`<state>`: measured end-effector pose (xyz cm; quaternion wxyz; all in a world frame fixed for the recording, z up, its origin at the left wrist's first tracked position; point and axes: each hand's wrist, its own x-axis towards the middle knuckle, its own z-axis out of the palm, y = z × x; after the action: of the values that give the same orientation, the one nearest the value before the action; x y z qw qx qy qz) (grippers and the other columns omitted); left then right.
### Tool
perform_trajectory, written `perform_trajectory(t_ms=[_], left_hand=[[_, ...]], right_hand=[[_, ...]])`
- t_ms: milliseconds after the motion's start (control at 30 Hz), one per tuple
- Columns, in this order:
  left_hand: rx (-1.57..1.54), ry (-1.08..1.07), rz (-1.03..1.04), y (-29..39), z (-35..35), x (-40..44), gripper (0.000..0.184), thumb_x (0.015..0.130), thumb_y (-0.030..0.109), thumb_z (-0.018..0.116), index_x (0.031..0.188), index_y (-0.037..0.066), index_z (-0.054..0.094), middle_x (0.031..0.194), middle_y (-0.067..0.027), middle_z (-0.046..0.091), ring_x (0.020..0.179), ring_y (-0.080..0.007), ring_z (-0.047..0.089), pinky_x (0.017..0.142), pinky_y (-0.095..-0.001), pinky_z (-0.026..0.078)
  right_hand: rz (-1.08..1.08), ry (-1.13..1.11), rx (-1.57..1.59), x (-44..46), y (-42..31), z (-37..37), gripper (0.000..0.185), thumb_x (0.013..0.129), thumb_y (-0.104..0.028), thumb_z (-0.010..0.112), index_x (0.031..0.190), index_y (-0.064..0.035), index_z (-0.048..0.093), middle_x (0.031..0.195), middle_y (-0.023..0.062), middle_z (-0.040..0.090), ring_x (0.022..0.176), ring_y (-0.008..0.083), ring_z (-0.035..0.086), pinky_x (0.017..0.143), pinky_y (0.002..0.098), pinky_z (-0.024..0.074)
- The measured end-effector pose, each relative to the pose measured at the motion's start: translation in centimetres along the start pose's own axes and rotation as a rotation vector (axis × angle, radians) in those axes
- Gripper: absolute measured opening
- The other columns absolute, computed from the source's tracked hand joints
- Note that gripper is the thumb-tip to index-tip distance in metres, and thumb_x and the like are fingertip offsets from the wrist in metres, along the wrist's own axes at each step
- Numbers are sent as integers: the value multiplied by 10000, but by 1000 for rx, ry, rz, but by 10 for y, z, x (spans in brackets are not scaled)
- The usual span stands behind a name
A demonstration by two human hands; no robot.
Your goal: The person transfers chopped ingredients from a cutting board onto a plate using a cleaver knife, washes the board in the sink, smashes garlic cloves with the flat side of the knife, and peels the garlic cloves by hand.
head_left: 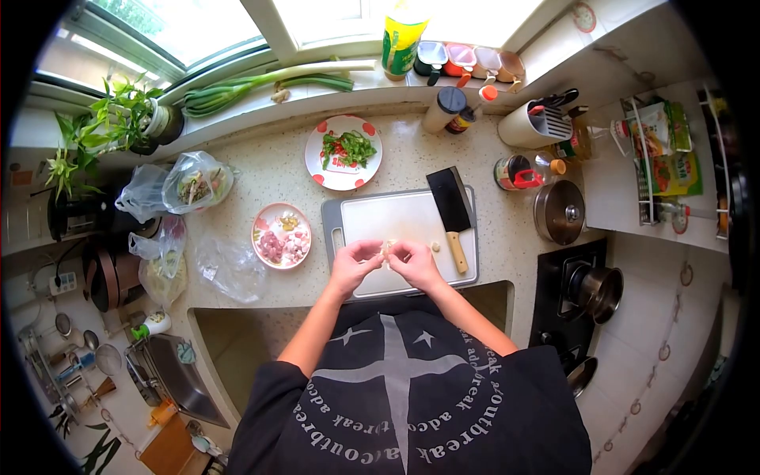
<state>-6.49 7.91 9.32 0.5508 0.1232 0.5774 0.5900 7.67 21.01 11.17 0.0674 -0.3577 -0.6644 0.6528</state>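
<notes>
Over the near part of a white cutting board (358,215), my left hand (355,265) and my right hand (413,264) meet at the fingertips. Both are pinched around a small pale piece (388,250), perhaps garlic, mostly hidden by the fingers. Another small pale piece (435,247) lies on the board just right of my right hand. A cleaver (450,198) with a wooden handle rests along the board's right side. Left of the board, a small plate (257,242) holds chopped pink meat and pale bits. Behind it, a red-dotted plate (317,168) carries cut green and red peppers.
Plastic bags (229,267) lie at the left. Green onions (229,93) rest on the windowsill. At the right are a knife block (518,128), sauce bottles, a lidded pot (559,212) and a stove (554,277) with a pan. The sink (186,372) is at lower left.
</notes>
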Motion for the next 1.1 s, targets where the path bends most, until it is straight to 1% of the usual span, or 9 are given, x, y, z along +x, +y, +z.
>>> perform_trajectory(t_ms=[233, 433, 533, 633, 767, 833, 933, 1033, 1100], left_hand=[[-154, -21, -70, 3, -2, -3, 304, 919, 19, 700, 1212, -29, 634, 1033, -120, 719, 925, -177, 703, 816, -313, 602], [-217, 47, -97, -5, -4, -1, 293, 926, 28, 693, 1208, -29, 637, 1029, -112, 721, 899, -173, 705, 799, -310, 604], [161, 72, 0, -37, -15, 10, 254, 924, 62, 702, 1165, -13, 672, 1040, -98, 725, 867, -136, 698, 768, -296, 596], [565, 74, 22, -57, -17, 17, 224, 885, 81, 724, 1103, 29, 712, 1002, -79, 723, 804, -120, 692, 737, -283, 582], [867, 166, 246, -71, -10, 21, 240, 798, 93, 715, 1038, 107, 725, 938, -99, 662, 746, -246, 674, 707, -361, 559], [931, 185, 264, -71, -7, 21, 245, 806, 114, 712, 1051, 120, 723, 981, -83, 658, 768, -248, 674, 714, -370, 559], [991, 243, 263, -66, -5, 22, 257, 817, 140, 709, 1074, 138, 721, 1043, -64, 651, 795, -248, 674, 722, -375, 558], [986, 324, 233, -55, -6, 23, 273, 823, 161, 708, 1095, 143, 717, 1076, -60, 644, 807, -247, 675, 729, -381, 556], [944, 371, 231, -47, -11, 26, 277, 829, 159, 716, 1104, 130, 719, 1075, -69, 644, 795, -224, 679, 728, -362, 558]], right_hand=[[-10, 43, 33, 4, 17, -4, 145, 876, -145, 718, 867, -8, 670, 746, 18, 665, 691, 74, 600, 663, 258, 505], [142, 41, 229, 5, 17, -6, 163, 898, -161, 719, 873, -6, 677, 742, 3, 662, 691, 75, 594, 657, 253, 498], [122, 99, 160, 7, 31, -10, 160, 877, -170, 734, 876, -15, 692, 760, 21, 681, 687, 86, 601, 662, 259, 503], [48, 176, -185, 7, 41, -22, 155, 848, -179, 751, 880, -32, 714, 813, 58, 704, 704, 127, 635, 674, 283, 517], [31, 220, -267, 6, 65, -33, 153, 825, -176, 764, 881, -37, 733, 845, 76, 701, 709, 153, 641, 667, 297, 522], [-8, 234, -263, 6, 71, -37, 144, 825, -151, 770, 870, -20, 731, 799, 47, 678, 680, 103, 602, 634, 266, 505], [-12, 247, -254, 8, 74, -37, 150, 827, -154, 770, 875, -16, 735, 800, 54, 689, 685, 113, 620, 647, 268, 516], [16, 225, -239, 27, 58, -30, 198, 828, -195, 759, 915, -20, 735, 842, 110, 715, 725, 197, 673, 696, 325, 543], [-18, 227, -238, 49, 36, -20, 203, 828, -197, 757, 911, -14, 735, 814, 107, 714, 721, 188, 674, 690, 320, 543]])
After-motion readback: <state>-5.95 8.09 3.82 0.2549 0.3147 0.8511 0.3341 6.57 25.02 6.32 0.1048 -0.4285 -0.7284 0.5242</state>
